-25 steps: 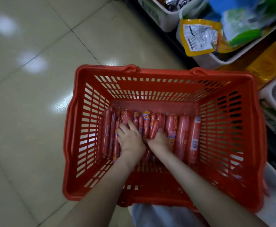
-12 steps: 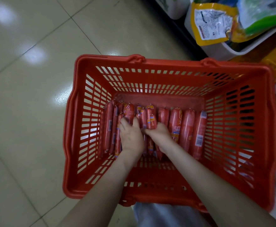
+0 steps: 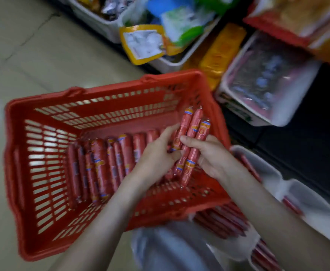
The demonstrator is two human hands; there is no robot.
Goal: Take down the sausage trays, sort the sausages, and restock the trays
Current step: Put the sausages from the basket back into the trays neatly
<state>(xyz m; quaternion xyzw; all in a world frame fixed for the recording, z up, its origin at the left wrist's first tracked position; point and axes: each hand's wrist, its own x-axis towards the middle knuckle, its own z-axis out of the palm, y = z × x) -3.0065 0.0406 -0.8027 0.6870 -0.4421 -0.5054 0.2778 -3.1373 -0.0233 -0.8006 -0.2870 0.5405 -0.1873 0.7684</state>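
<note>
Both forearms reach in over the near wall of the basket point(image 3: 111, 88), bare and angled toward its right end, with the hands meeting there above the basket floor.

The left hand point(image 3: 156, 153) lies palm-in against the left side of the bundle point(image 3: 191, 139). Its fingers stretch up along the sausages and its thumb presses across them lower down, so it pinches the bundle. The right hand point(image 3: 213, 155) comes in from the right side with its fingers curled round the same bundle in a closed grip. The bundle stands nearly upright, tilted toward the basket's far right corner and clear of the basket floor.

Three sausage tips show at the top of the bundle. Whether more hide behind the fingers I cannot tell.

A row point(image 3: 105, 163) of red sausages lies side by side on the basket floor, left of the hands. It has roughly nine, though blur prevents a sure count.

Just right of the basket, white trays point(image 3: 266, 167) hold thin sausages point(image 3: 222, 222), too blurred to count. Beyond the basket's far wall stand bins point(image 3: 99, 28) of packets.
</note>
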